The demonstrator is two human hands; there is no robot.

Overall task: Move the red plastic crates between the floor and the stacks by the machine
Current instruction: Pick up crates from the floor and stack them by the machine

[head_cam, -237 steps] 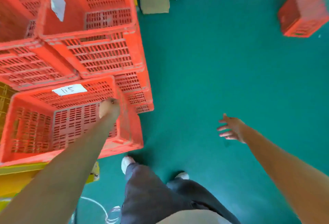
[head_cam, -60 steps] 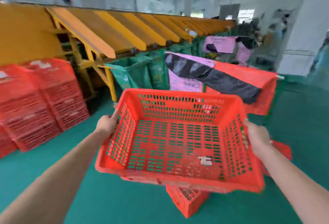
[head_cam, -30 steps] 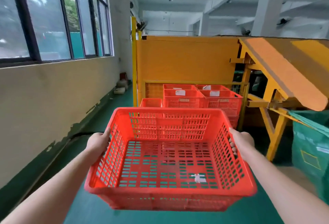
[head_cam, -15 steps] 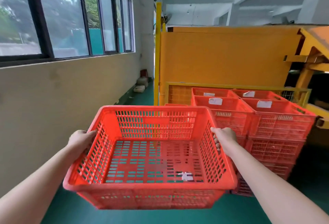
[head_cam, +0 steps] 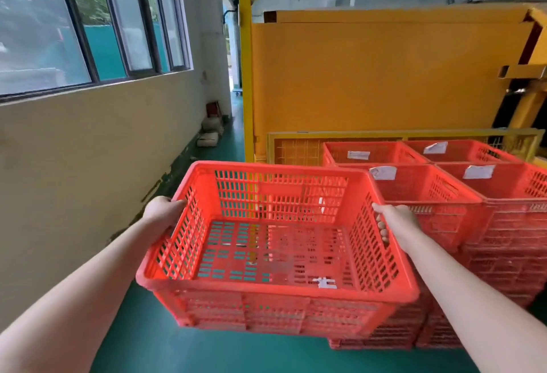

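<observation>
Fingers [head_cam: 381,226] of both my hands are closed around the crate [head_cam: 275,251] sides; if one hand slips, it can hit the stacks [head_cam: 473,224].

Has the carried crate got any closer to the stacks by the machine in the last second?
Yes. The carried crate, held by the left hand and right hand, has advanced toward the stacks; its right side now overlaps the nearest stack.
</observation>
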